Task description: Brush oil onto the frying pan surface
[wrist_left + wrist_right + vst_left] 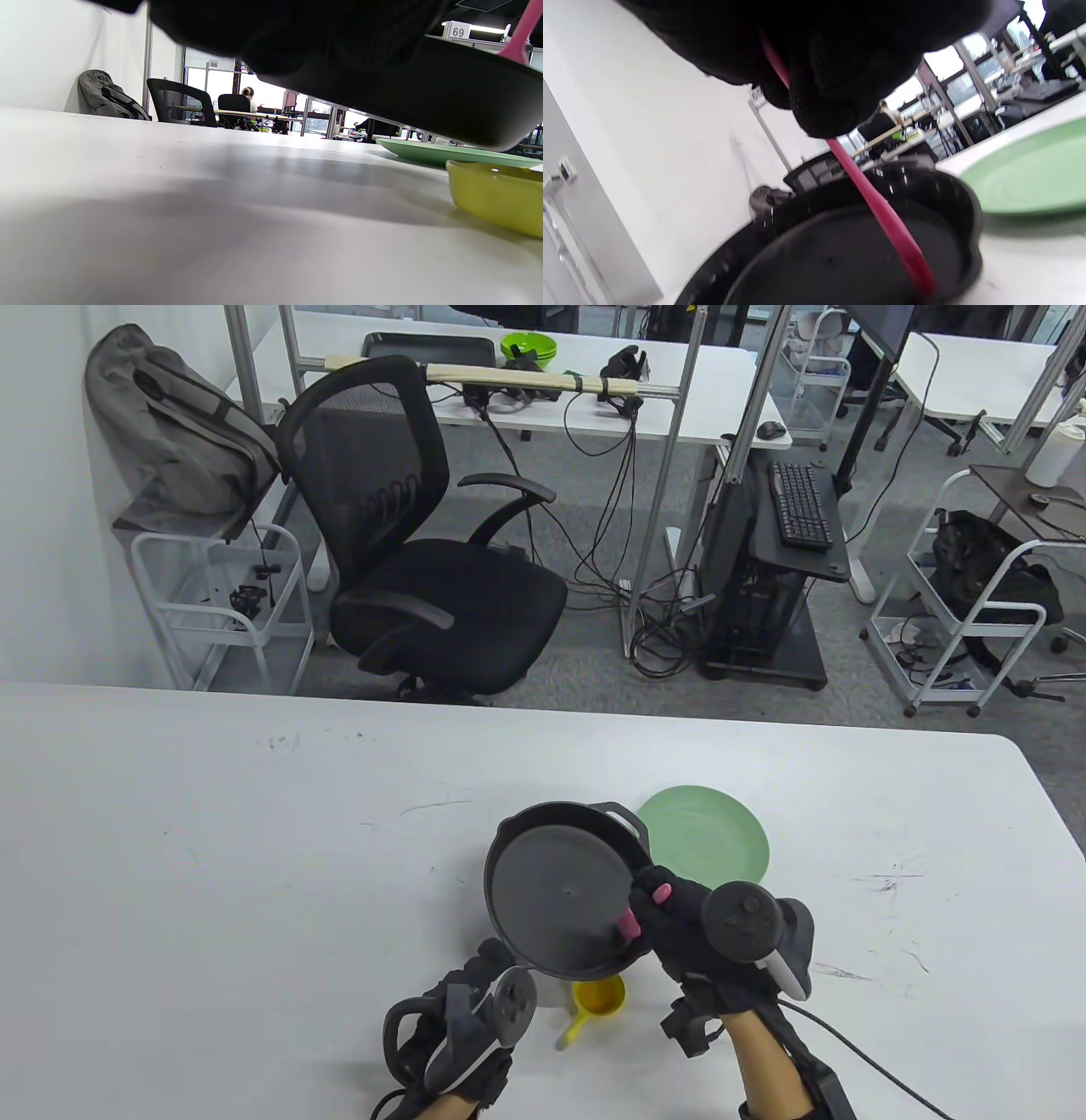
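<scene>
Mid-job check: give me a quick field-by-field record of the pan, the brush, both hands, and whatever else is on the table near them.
frying pan: black, tilted, its near side raised off the table
pink brush: gripped by the right hand, head down on the pan's inner surface near its near-right edge
left hand: at the pan's near-left edge, under the rim; the grip itself is hidden
yellow cup: on the table below the pan's raised edge, handle toward the person
green plate: flat on the table, right of the pan, empty
table: white, scuffed

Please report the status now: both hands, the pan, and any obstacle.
Right hand grips pink brush, tip in black frying pan. Left hand at pan's near edge, grip hidden. Yellow cup under raised pan.
</scene>
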`<state>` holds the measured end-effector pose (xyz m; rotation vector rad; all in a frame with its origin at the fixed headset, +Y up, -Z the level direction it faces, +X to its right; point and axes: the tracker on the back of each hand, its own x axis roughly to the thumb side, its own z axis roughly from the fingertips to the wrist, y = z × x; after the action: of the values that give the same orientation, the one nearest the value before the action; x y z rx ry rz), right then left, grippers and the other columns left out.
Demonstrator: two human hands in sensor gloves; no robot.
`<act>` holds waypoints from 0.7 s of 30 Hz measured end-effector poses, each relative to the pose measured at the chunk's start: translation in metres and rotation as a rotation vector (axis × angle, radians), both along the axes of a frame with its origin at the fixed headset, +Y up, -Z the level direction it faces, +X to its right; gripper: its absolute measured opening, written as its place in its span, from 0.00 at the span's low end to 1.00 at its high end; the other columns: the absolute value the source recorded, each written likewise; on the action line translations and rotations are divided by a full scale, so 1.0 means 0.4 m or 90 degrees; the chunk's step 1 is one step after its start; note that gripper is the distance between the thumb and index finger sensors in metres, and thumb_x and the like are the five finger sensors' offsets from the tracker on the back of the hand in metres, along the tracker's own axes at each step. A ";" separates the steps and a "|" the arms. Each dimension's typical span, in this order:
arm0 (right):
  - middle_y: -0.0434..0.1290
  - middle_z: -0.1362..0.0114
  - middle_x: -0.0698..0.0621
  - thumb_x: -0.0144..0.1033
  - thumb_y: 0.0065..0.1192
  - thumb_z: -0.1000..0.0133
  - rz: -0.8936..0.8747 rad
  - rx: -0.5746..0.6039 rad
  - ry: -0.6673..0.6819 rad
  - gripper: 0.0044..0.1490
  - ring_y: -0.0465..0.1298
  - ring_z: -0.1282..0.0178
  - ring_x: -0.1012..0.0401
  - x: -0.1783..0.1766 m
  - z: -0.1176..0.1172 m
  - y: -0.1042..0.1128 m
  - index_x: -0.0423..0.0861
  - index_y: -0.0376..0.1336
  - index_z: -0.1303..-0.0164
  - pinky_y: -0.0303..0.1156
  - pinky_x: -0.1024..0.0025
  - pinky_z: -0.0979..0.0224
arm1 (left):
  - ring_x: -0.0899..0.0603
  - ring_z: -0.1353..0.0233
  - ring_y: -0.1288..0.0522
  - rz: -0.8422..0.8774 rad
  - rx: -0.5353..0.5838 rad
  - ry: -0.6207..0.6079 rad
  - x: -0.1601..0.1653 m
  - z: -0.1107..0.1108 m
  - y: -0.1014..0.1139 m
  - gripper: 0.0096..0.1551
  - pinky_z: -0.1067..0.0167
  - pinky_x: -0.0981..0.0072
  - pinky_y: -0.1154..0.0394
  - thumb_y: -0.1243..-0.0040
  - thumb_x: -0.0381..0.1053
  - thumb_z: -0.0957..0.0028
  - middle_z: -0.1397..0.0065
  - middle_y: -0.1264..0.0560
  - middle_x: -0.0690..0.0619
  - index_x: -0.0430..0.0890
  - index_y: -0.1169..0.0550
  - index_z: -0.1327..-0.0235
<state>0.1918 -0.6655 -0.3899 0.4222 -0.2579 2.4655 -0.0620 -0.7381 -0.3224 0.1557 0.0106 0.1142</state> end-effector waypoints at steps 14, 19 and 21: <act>0.81 0.47 0.39 0.48 0.59 0.33 -0.120 -0.124 0.151 0.24 0.80 0.58 0.55 -0.081 -0.005 -0.069 0.46 0.67 0.33 0.78 0.72 0.60 | 0.50 0.72 0.18 0.006 0.009 -0.029 0.022 0.008 0.005 0.36 0.74 0.60 0.20 0.36 0.61 0.43 0.61 0.16 0.54 0.37 0.25 0.32; 0.81 0.45 0.40 0.49 0.58 0.33 -0.240 -0.133 0.185 0.25 0.80 0.57 0.56 -0.091 -0.001 -0.076 0.47 0.65 0.32 0.78 0.73 0.59 | 0.50 0.72 0.18 0.007 0.009 -0.030 0.021 0.007 0.005 0.36 0.74 0.60 0.20 0.37 0.61 0.43 0.61 0.16 0.54 0.38 0.25 0.32; 0.81 0.44 0.40 0.49 0.58 0.33 -0.272 -0.132 0.191 0.26 0.79 0.56 0.56 -0.090 0.002 -0.074 0.47 0.65 0.31 0.78 0.74 0.59 | 0.50 0.72 0.18 0.006 0.008 -0.030 0.022 0.007 0.004 0.36 0.74 0.60 0.20 0.37 0.61 0.43 0.61 0.16 0.54 0.38 0.25 0.32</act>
<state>0.1559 -0.6951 -0.3893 0.5732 0.0336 1.9566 -0.0534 -0.7363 -0.3196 0.1656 -0.0371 0.1281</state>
